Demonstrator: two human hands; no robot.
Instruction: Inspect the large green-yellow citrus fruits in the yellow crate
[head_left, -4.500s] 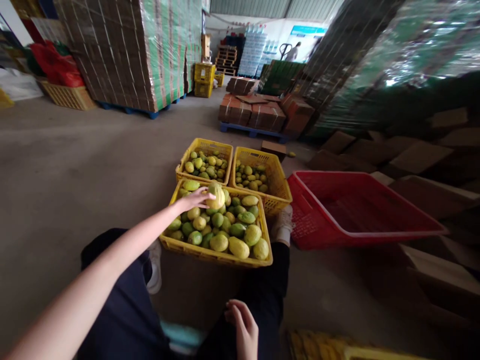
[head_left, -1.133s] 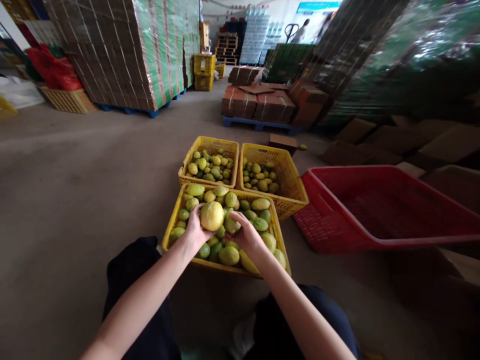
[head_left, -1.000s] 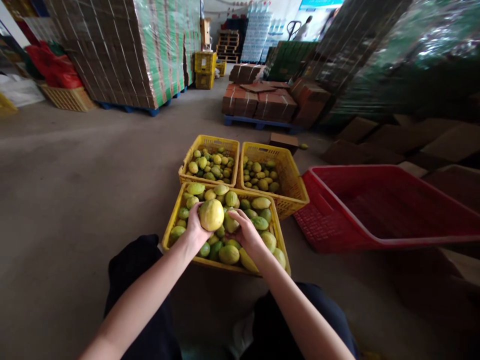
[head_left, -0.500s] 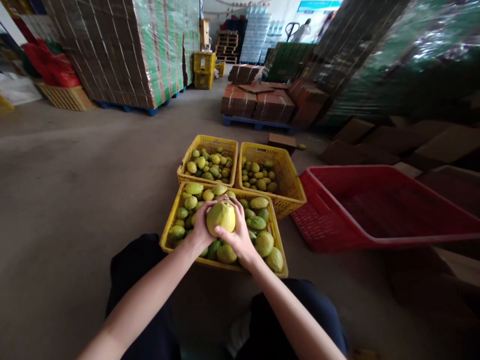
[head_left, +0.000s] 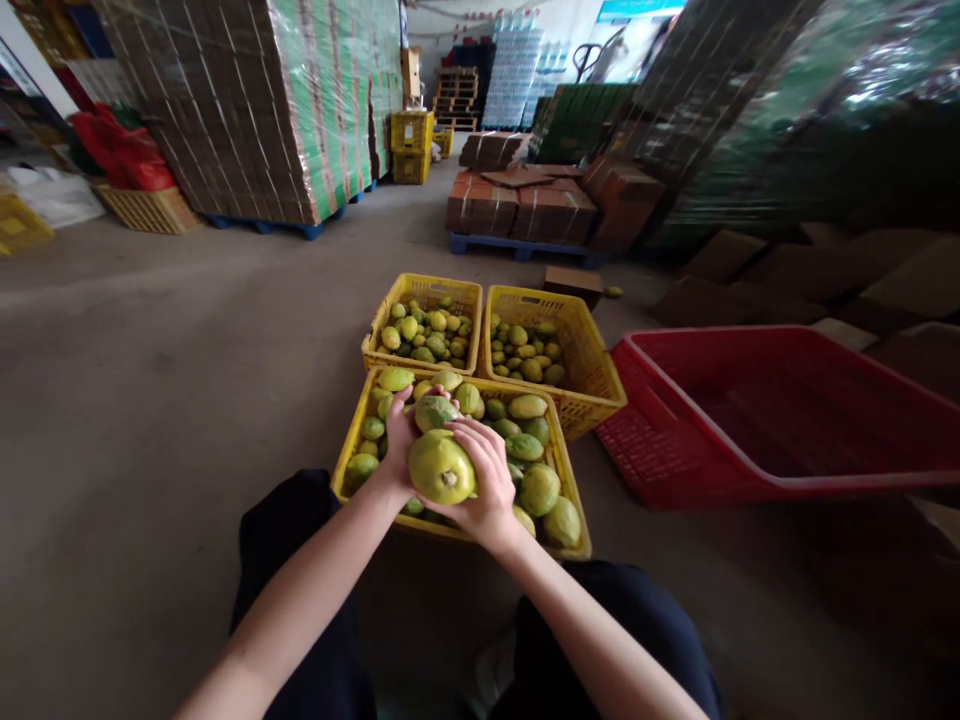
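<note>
My right hand (head_left: pixel 487 480) is closed over a large yellow-green fruit (head_left: pixel 441 468), held just above the near yellow crate (head_left: pixel 564 470), which is full of similar fruit. My left hand (head_left: pixel 399 440) is against the left side of that fruit, and its fingers curl round a smaller, greener fruit (head_left: pixel 435 411) just behind it. Both hands hover over the crate's front half, between my knees.
Two more yellow crates (head_left: pixel 422 285) (head_left: pixel 592 360) of smaller fruit stand behind the near one. A large red crate (head_left: pixel 652 440) lies tilted to the right. Flat cardboard boxes lie at far right. Wrapped pallet stacks (head_left: pixel 255 110) and a low pallet of boxes (head_left: pixel 525 205) stand beyond on the concrete floor.
The large fruit passed from my left hand to both hands, then lower and nearer to me under my right hand. My left hand now curls round a greener fruit.
</note>
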